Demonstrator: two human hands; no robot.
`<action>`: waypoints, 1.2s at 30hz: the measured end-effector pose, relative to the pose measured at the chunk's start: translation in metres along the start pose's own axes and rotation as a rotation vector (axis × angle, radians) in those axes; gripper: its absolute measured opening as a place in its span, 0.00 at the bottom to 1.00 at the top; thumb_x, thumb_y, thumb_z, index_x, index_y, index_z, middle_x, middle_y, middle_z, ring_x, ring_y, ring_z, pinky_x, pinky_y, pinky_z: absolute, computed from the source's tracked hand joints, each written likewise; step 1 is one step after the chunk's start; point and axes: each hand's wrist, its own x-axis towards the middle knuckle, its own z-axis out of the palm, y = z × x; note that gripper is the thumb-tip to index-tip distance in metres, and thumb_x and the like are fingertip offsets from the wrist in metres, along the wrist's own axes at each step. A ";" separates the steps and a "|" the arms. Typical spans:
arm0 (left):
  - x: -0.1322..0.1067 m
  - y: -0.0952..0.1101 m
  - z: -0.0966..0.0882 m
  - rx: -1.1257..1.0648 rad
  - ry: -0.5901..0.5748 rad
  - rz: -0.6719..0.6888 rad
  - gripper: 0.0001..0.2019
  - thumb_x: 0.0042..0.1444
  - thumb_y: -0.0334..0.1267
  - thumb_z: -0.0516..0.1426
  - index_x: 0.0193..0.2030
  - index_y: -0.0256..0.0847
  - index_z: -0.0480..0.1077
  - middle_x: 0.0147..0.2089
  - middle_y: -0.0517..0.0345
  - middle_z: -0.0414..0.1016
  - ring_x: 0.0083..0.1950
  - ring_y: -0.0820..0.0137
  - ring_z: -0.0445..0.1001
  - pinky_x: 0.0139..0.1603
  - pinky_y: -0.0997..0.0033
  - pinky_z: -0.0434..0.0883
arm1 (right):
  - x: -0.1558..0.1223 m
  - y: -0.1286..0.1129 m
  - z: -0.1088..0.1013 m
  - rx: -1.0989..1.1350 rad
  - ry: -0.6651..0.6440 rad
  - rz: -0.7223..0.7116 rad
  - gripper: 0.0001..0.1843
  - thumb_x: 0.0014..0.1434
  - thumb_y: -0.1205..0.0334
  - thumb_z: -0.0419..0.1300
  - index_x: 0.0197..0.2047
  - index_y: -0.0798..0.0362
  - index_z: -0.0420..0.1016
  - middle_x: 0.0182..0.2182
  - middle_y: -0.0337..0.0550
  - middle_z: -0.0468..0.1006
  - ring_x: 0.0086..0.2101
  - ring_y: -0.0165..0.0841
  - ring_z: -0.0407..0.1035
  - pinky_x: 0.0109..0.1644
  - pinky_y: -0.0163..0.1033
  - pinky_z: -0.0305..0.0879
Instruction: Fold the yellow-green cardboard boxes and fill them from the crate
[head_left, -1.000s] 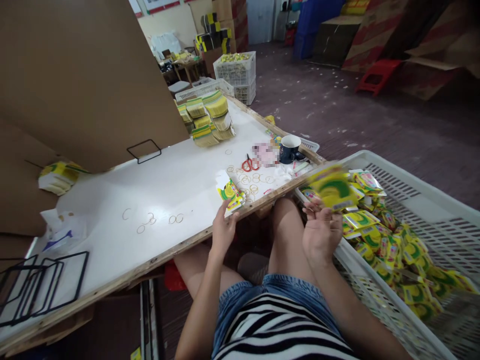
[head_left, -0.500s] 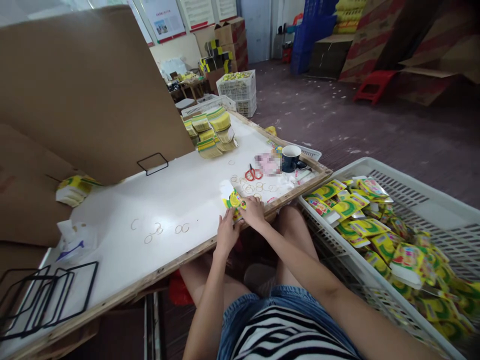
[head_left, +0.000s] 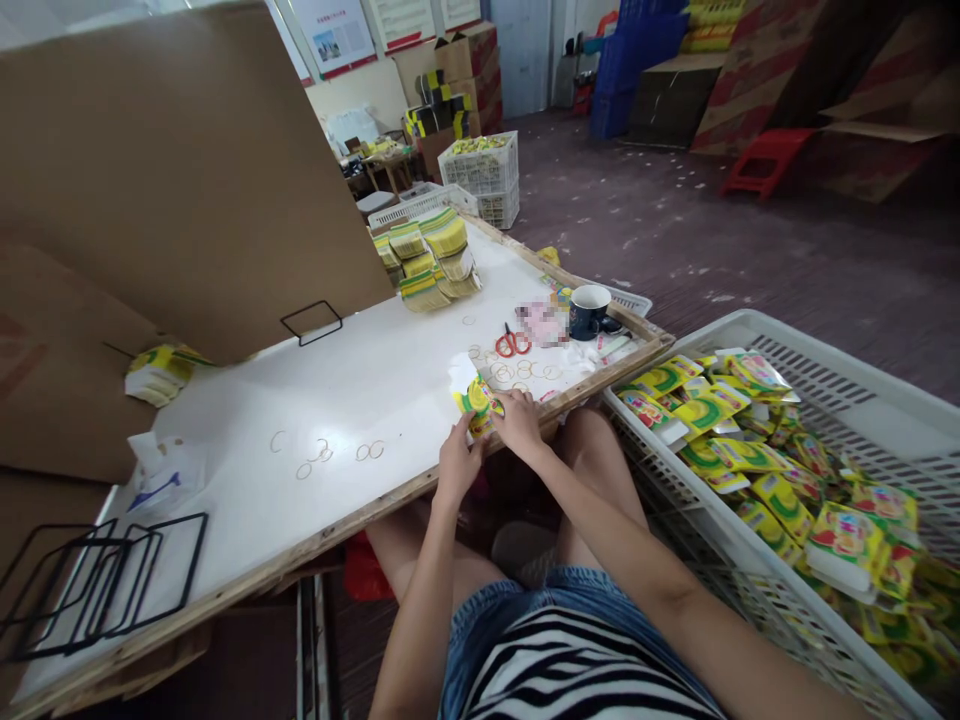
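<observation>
A small yellow and green printed carton with a white flap at its top is between my hands, at the near edge of the white table. Its lower end is grasped by my left hand, fingers closed. From the other side, my right hand pinches the carton's right edge. Part of the carton is hidden behind the fingers. Just beyond lie several loose rubber bands and red-handled scissors.
To the right, a white plastic crate holds many yellow packs. Stacked flat cartons stand at the table's far end, near a dark mug. Black wire frames sit at left, below a large cardboard box.
The view has shifted slightly. The carton shows a little more of its printed face and white flap, and both hands still hold it in nearly the same place.
</observation>
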 end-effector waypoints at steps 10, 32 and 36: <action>-0.002 0.000 -0.001 -0.081 0.040 -0.004 0.20 0.55 0.36 0.59 0.55 0.44 0.69 0.53 0.48 0.76 0.53 0.54 0.74 0.58 0.49 0.66 | -0.005 -0.007 0.003 0.201 0.053 0.026 0.08 0.56 0.68 0.56 0.38 0.54 0.75 0.40 0.51 0.78 0.45 0.43 0.66 0.53 0.48 0.57; -0.029 0.034 -0.015 -1.163 -0.134 -0.286 0.25 0.40 0.57 0.67 0.39 0.39 0.75 0.40 0.50 0.81 0.43 0.60 0.79 0.46 0.61 0.75 | -0.068 -0.014 -0.044 1.077 -0.174 0.306 0.18 0.45 0.50 0.69 0.36 0.53 0.78 0.35 0.43 0.81 0.35 0.35 0.74 0.44 0.42 0.71; -0.028 0.037 -0.009 -1.102 -0.060 -0.266 0.23 0.41 0.53 0.68 0.39 0.38 0.74 0.37 0.52 0.81 0.38 0.63 0.79 0.42 0.64 0.75 | -0.072 -0.016 -0.047 1.020 -0.194 0.258 0.18 0.49 0.50 0.68 0.38 0.53 0.78 0.37 0.43 0.81 0.37 0.36 0.74 0.45 0.42 0.71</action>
